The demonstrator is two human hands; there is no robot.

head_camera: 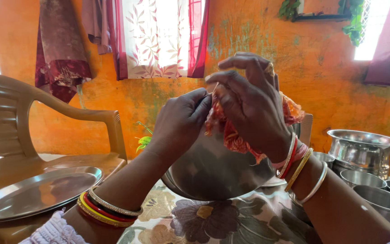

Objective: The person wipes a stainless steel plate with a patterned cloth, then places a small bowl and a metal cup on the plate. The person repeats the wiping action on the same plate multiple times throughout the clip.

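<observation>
While both hands meet in front of the chest, the right hand [249,101] pinches a bunched red-orange patterned cloth [231,135] between thumb and curled fingers, most of the fabric spilling under its palm toward the wrist; the left hand [181,122] is closed too, its fingertips pressed against the same cloth where it meets the rim of a round steel pot [213,171], apparently steadying both; whether the left hand grips the pot itself cannot be told, since the knuckles hide the contact; the pot sits tilted in the lap, close to the body, its rounded side facing the camera, a position that seems to keep it within easy reach of the cloth; coloured bangles [107,210] ring both wrists; floral fabric [204,217] lies beneath the pot; to the left, a flat steel plate [32,194] rests on a beige plastic chair [19,117]; to the right stand several more steel vessels [366,153]; behind, an orange wall [312,63] with curtained windows.
</observation>
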